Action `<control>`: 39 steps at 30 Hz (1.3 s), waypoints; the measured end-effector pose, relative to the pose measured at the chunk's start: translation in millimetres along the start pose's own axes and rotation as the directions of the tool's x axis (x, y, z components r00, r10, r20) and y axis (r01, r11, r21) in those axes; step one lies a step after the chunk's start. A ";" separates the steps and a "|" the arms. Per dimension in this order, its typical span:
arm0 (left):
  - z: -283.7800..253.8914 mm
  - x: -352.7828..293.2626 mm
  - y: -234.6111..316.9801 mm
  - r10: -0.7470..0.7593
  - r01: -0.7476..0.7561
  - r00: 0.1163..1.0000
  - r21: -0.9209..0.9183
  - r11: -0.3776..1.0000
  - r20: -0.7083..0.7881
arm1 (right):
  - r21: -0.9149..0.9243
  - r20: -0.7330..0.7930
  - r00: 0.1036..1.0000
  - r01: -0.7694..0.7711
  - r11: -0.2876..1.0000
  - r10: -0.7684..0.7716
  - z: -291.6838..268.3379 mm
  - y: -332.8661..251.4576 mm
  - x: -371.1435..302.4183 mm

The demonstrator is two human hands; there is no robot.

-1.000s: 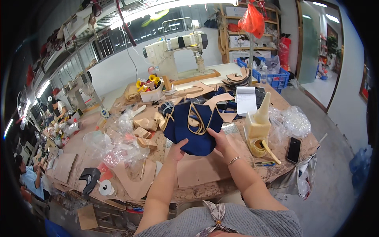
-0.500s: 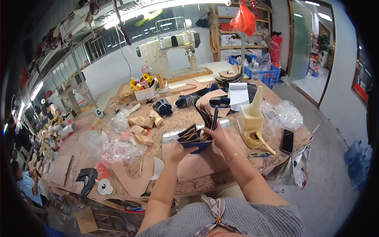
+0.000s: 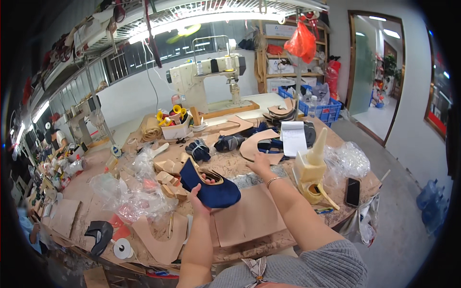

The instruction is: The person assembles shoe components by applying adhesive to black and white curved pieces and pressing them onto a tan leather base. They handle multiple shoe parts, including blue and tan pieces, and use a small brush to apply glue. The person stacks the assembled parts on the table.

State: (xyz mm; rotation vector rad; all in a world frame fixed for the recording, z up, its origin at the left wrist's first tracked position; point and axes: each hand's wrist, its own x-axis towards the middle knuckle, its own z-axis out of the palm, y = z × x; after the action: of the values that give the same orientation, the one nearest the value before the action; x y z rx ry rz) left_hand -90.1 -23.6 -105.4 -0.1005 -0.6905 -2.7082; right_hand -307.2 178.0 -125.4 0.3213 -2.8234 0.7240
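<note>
Honestly, a light grip seems best here: the left hand (image 3: 199,200) has its fingers wrapped around the navy fabric upper (image 3: 220,194), just left of the frame's centre over the worktop (image 3: 225,162), some tucked into the opening. I'd support the rounded end so it doesn't crease. The right hand (image 3: 262,166) is at the tan curved piece (image 3: 249,144), right of centre; can't tell if those fingers grasp it. Mind the notepad (image 3: 294,140) close beside it, imo.

Sewing workshop: industrial sewing machine (image 3: 186,82), thread cones (image 3: 228,63), cut tan pieces (image 3: 248,148) across cluttered workbench (image 3: 102,164), stocked shelves (image 3: 294,75) behind.
</note>
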 end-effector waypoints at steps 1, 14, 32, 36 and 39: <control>-1.6 1.1 -2.4 -0.016 0.016 0.999 0.000 1.000 0.028 | -0.079 -0.044 0.999 0.017 0.997 -0.021 8.1 14.6 12.5; -21.9 15.5 -4.3 -0.105 0.098 0.994 -0.168 0.981 -0.033 | 0.104 0.145 0.986 0.071 0.992 -0.086 -17.4 24.2 69.8; -5.1 -2.6 5.2 -0.304 0.305 0.945 -0.007 0.952 -0.118 | 0.374 -0.189 0.415 0.868 0.325 -0.890 -16.6 -103.0 -41.4; -12.8 -0.3 3.8 -0.282 0.307 0.947 0.167 0.937 -0.157 | 0.339 -0.276 0.465 0.866 0.368 -0.841 -22.9 -97.5 -30.9; -9.5 3.6 -4.6 -0.200 0.217 0.968 0.112 0.970 -0.149 | 0.956 -0.131 0.988 0.147 0.256 -0.078 -18.4 -12.2 11.9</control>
State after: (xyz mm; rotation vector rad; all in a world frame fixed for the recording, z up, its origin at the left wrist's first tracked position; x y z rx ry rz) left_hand -94.9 -25.5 -115.2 0.1984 -0.8740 -2.8261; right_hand -312.6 174.8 -101.2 0.6364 -1.8109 2.3300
